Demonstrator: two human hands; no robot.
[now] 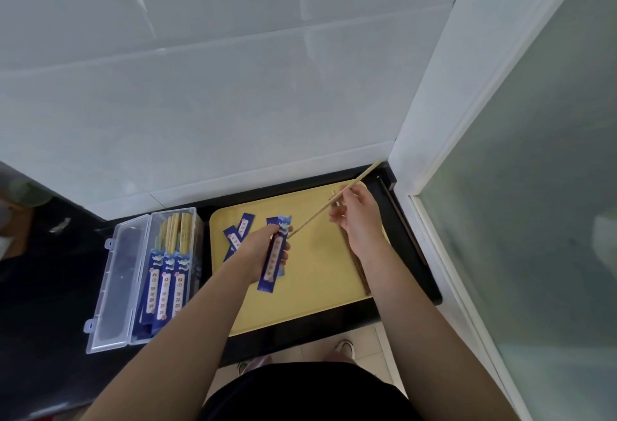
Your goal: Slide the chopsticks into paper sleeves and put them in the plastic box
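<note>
My left hand (pixel 263 247) grips a blue paper sleeve (pixel 274 260) over the yellow tray (pixel 320 273). My right hand (pixel 354 210) pinches pale wooden chopsticks (pixel 314 217) slanting from upper right down to the sleeve's open top, their tips right at the opening. Several empty blue sleeves (pixel 237 232) lie on the tray behind my left hand. More dark chopsticks (pixel 362 275) lie along the tray's right side, partly hidden by my right forearm. The clear plastic box (pixel 117 287) stands open to the left, holding several sleeved pairs (pixel 165 283).
The tray sits on a black counter (pixel 50 287) against a white tiled wall (pixel 233 86). A white-framed glass door (pixel 517 187) closes off the right side. The box lid (pixel 115 273) lies flat to the left of the box. The floor and my shoes (pixel 344 349) show below.
</note>
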